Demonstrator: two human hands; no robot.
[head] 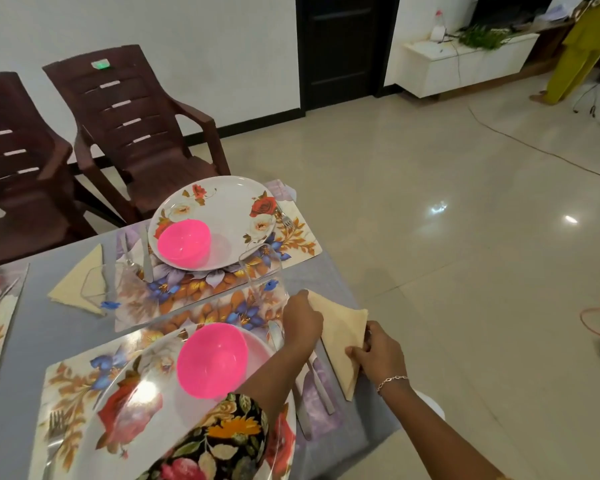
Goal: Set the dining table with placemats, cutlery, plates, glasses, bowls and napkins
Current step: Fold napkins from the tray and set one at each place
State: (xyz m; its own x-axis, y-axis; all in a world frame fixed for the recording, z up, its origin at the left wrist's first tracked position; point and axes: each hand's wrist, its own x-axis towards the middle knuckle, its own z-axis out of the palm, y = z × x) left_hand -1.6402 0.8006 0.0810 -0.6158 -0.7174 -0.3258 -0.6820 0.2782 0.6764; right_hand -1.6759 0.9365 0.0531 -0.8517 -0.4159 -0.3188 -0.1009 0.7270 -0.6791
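the left hand (302,320) pinches the far corner of the napkin (343,329), the right hand (374,355) its near side. it lies on the worktop (31,341), just right of the near placemat (66,386). plate (135,414), pink bowl (211,360), knife (321,386) and glass (263,271) look set; this napkin seems nearly the last job.

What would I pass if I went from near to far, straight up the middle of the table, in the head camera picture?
near pink bowl → far pink bowl → brown chair → white wall
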